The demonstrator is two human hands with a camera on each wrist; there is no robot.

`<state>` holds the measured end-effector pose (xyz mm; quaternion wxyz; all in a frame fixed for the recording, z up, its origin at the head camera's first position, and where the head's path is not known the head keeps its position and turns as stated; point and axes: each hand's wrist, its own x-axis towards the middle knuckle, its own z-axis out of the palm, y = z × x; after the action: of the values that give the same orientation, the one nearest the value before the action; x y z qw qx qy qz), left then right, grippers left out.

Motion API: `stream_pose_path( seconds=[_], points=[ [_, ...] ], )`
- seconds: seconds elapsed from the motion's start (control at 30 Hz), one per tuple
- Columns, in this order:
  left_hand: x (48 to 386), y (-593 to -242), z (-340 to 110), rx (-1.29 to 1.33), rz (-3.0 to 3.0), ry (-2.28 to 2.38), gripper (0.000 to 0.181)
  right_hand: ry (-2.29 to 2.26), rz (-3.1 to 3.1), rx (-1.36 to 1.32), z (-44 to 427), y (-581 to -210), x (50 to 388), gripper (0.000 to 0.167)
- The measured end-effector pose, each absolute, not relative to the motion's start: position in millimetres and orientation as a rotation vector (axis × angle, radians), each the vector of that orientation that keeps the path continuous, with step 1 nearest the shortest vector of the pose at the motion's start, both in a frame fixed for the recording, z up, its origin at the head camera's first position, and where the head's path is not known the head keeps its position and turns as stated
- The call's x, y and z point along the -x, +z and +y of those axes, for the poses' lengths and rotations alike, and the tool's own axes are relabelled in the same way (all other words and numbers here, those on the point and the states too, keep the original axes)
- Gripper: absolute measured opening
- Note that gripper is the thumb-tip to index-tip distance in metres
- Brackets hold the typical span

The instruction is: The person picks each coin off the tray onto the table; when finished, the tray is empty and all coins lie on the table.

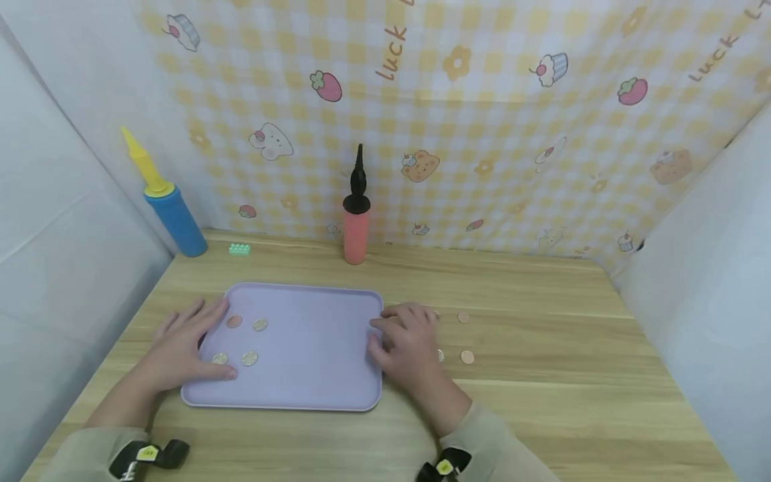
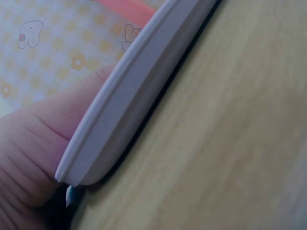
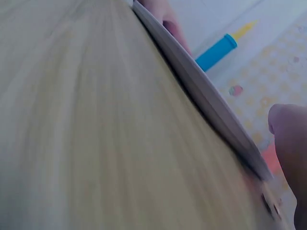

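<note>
Four coins [image 1: 249,359] lie in lilac tray [image 1: 319,348]

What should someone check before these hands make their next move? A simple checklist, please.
1. Left hand touching the tray: ok, at its left edge.
2. Right hand touching the tray: cannot tell; fingertips are at the right rim.
3. Four coins visible on the tray: ok.
4. No coins left on the table: not ok, some lie beyond the right hand.
5. Pink pump clear of the tray: ok.
</note>
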<state>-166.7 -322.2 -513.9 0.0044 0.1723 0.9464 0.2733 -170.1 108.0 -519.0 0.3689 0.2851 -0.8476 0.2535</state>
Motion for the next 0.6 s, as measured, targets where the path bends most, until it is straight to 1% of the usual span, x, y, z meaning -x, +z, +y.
stream_pose_path(
  seconds=[0.3,0.43,0.6],
  points=[
    [166,-513,-321,-0.534,2.965,0.844,0.132,0.470,-2.100,-0.859,49,-509,162,0.010],
    [166,-513,-322,-0.531,2.967,0.847,0.132,0.381,-2.102,-0.921,19,-506,152,0.013],
    [166,-515,-322,-0.538,2.975,0.842,0.131,0.342,-2.181,-0.972,-16,-502,137,0.013]
  ],
)
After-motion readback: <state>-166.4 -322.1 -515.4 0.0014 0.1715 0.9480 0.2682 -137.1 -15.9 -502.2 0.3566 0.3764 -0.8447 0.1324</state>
